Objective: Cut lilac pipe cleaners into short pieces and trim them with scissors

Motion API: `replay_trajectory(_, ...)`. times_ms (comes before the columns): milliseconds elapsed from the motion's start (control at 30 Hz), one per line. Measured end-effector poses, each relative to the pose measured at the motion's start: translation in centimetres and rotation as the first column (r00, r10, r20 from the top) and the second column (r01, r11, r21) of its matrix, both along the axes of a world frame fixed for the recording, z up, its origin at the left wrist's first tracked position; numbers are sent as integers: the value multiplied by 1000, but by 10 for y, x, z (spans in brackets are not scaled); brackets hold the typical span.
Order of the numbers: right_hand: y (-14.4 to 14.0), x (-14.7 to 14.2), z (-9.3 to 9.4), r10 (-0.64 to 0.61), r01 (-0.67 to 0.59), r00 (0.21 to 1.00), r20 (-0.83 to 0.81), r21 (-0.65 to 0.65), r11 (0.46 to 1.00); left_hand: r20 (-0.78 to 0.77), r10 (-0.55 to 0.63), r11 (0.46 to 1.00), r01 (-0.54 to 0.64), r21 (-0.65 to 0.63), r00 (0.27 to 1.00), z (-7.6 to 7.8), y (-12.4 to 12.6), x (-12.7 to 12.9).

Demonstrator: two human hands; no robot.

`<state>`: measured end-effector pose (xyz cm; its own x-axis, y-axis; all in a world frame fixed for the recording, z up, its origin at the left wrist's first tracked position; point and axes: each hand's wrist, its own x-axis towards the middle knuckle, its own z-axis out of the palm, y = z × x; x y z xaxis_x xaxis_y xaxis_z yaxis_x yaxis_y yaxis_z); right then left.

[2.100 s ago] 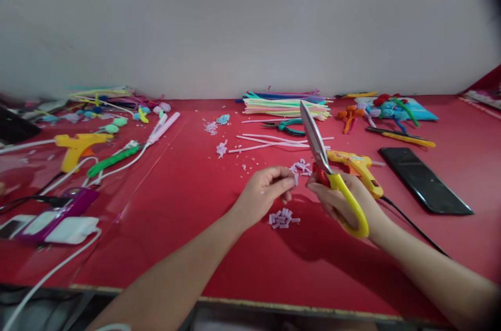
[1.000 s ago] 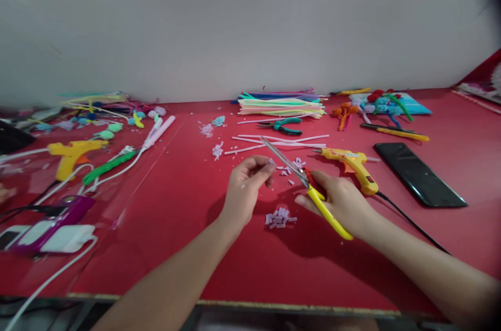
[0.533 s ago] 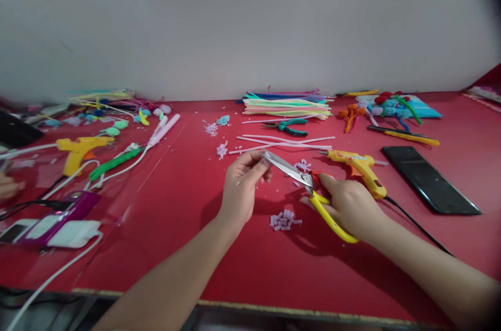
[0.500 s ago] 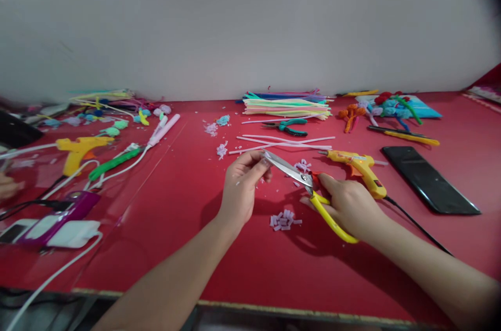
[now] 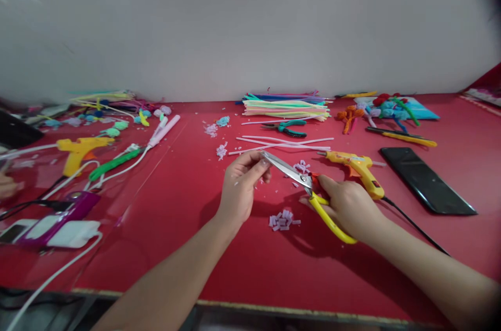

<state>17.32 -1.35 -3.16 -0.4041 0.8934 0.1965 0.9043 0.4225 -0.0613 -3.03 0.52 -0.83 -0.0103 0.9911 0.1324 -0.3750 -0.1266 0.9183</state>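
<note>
My right hand [image 5: 346, 205] grips yellow-handled scissors [image 5: 309, 190], blades pointing left and low over the red table [image 5: 164, 216]. My left hand [image 5: 240, 185] has its fingertips pinched at the blade tip; whether a small piece sits between them is too small to tell. A little heap of short pale purple cut pieces [image 5: 282, 219] lies below and between the hands. More purple bits [image 5: 301, 166] lie just behind the blades.
A yellow glue gun [image 5: 358, 166] with its cord lies behind my right hand, a black phone [image 5: 426, 179] to the right. Pipe cleaner stack [image 5: 285, 105], teal pliers [image 5: 287, 127] and white stems [image 5: 282, 142] lie behind. At left: another glue gun [image 5: 78, 149], cables, a purple device [image 5: 58, 213].
The scissors came down from upright to lying low, pointing left. My left hand shifted left to the blade tip. In the last half second almost nothing moved.
</note>
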Motion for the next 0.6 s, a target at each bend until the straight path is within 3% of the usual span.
replay_trajectory(600,0,-4,6,-51,50,999,-11,-47,998,-29,23,999,-22,23,999,-1,0,0)
